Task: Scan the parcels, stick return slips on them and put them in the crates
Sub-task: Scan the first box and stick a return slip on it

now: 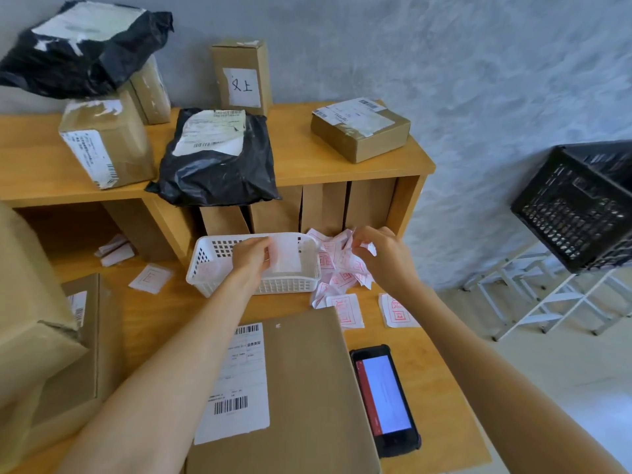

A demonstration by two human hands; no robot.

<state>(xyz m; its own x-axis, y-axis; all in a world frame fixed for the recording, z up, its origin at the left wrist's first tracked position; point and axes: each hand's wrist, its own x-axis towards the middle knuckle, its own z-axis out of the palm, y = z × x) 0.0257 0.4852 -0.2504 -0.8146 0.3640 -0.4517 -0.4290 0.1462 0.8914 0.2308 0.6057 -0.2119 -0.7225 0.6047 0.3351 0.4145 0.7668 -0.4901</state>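
Note:
A flat brown parcel [307,388] with a white barcode label lies on the desk right below me. My left hand [251,256] pinches a white slip [285,254] over the white basket [205,268]. My right hand [383,254] grips a crumpled bit of paper [371,248] above a heap of red-stamped return slips [342,268]. Two more stamped slips [398,313] lie flat beside the heap. A handheld scanner [384,398] with a lit screen rests to the right of the parcel.
On the shelf top [342,169] sit brown boxes [360,130] and black poly bags [215,159]. More boxes [44,336] stand at my left. A black crate [578,206] sits on a white rack at the right. One stray slip [150,278] lies left of the basket.

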